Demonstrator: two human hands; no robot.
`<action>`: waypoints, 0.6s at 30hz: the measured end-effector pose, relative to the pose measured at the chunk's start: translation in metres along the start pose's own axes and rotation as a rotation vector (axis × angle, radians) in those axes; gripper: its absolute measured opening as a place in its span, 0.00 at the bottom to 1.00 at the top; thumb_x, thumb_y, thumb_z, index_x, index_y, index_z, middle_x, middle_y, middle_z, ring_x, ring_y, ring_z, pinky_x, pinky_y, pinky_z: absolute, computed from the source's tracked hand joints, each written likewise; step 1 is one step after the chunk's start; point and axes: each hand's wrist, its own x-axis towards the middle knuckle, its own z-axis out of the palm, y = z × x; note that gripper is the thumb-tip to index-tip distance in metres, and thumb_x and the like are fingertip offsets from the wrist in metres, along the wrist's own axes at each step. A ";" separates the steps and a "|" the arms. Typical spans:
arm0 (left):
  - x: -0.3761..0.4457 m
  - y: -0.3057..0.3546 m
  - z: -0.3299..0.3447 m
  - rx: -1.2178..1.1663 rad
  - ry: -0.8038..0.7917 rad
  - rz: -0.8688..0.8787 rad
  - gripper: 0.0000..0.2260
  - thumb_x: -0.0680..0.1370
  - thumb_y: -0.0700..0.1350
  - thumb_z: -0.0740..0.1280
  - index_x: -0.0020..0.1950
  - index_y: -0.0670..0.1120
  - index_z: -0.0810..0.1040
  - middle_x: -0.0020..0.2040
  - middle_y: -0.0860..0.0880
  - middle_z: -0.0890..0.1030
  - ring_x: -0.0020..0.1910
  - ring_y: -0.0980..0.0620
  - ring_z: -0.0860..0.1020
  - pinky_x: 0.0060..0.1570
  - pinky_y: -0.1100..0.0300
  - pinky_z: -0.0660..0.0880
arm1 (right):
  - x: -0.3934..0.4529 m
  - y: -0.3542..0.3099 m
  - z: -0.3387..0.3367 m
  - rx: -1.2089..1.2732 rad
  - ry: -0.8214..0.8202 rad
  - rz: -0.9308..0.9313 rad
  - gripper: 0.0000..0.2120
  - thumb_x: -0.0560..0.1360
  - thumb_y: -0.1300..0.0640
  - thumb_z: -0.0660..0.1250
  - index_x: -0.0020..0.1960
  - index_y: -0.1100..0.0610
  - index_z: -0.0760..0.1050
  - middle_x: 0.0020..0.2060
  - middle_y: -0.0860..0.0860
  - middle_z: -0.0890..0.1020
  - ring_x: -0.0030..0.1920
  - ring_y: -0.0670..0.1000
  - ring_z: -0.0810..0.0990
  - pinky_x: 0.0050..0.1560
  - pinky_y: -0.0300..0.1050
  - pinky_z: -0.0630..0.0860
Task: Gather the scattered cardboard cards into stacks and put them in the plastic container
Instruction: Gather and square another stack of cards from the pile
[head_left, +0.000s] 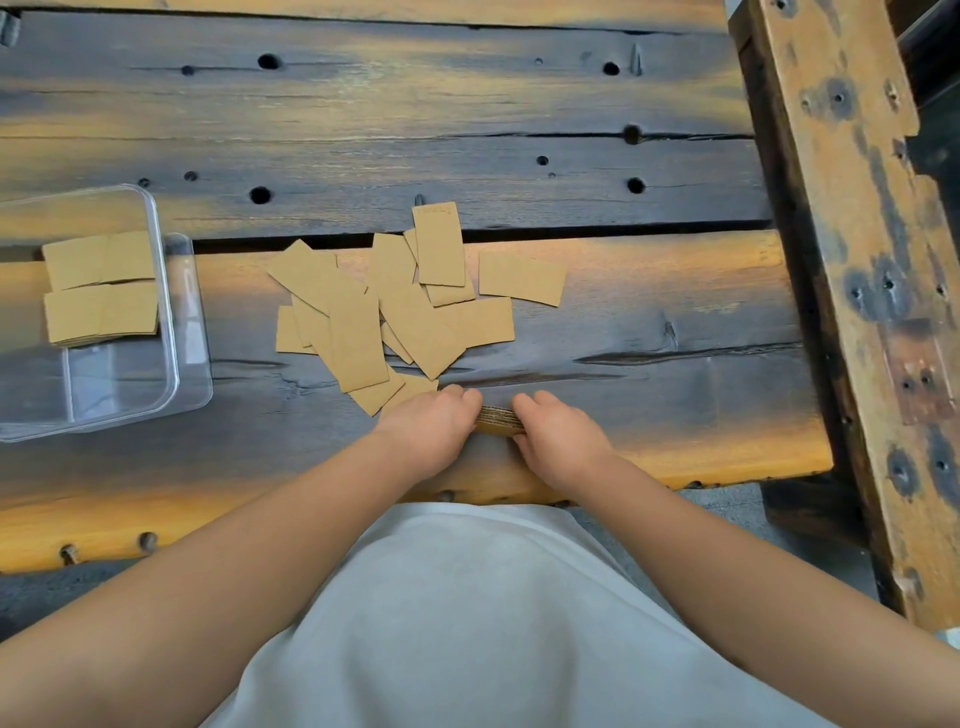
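A stack of brown cardboard cards (497, 420) stands on edge near the table's front, held between both hands. My left hand (434, 428) grips its left end and my right hand (558, 441) grips its right end, fingers curled over the top. Just beyond them, several loose cards (384, 306) lie scattered and overlapping on the wood. A clear plastic container (171, 312) sits at the left; inside it lie stacked cards (101, 288) against its far side.
The wooden table (363, 119) has dark knots, holes and a gap between planks behind the cards. A thick weathered beam (852, 260) runs along the right side. The table's front edge lies just below my hands.
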 end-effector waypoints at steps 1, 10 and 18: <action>0.000 0.001 0.001 0.022 -0.005 -0.002 0.04 0.81 0.43 0.59 0.53 0.45 0.66 0.50 0.44 0.72 0.47 0.42 0.76 0.37 0.52 0.66 | 0.002 -0.003 -0.001 -0.034 -0.008 -0.006 0.07 0.77 0.54 0.61 0.51 0.54 0.64 0.48 0.56 0.73 0.47 0.62 0.76 0.37 0.50 0.67; 0.001 0.002 0.003 0.013 -0.027 -0.040 0.08 0.79 0.39 0.61 0.56 0.45 0.65 0.52 0.44 0.70 0.46 0.41 0.77 0.38 0.49 0.72 | 0.010 -0.010 0.004 0.004 -0.078 0.068 0.11 0.78 0.52 0.61 0.55 0.55 0.62 0.52 0.57 0.72 0.48 0.65 0.77 0.39 0.51 0.68; -0.004 0.004 0.004 0.045 0.008 0.000 0.12 0.78 0.37 0.61 0.59 0.44 0.65 0.66 0.40 0.62 0.37 0.43 0.74 0.31 0.51 0.67 | -0.001 -0.006 0.014 -0.103 -0.049 -0.017 0.10 0.80 0.49 0.57 0.54 0.54 0.61 0.50 0.57 0.74 0.45 0.65 0.79 0.36 0.53 0.70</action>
